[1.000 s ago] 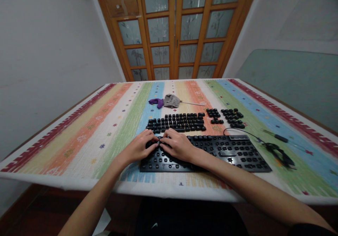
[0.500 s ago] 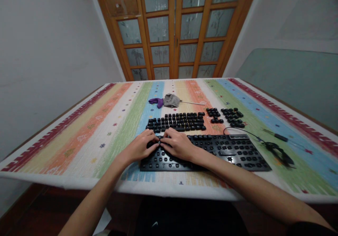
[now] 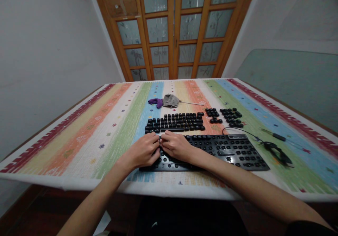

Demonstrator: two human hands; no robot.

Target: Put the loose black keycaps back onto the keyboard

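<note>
On the striped tabletop point(image 3: 87, 134) before glazed doors point(image 3: 170, 35), left hand point(image 3: 146, 149) and right hand point(image 3: 175, 145) curl over a glossy keyboard point(image 3: 211, 151), their grip unclear.

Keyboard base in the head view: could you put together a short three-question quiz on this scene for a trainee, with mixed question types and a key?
1. Multiple choice. Over which part of the keyboard base are the left hand and right hand?
a) left part
b) exact middle
c) right end

2. True or false. The loose keycaps lie beyond the keyboard base, farther from the person.

3. Short answer. What lies directly left of the gray cloth?

Key
1. a
2. True
3. A purple cloth
</note>
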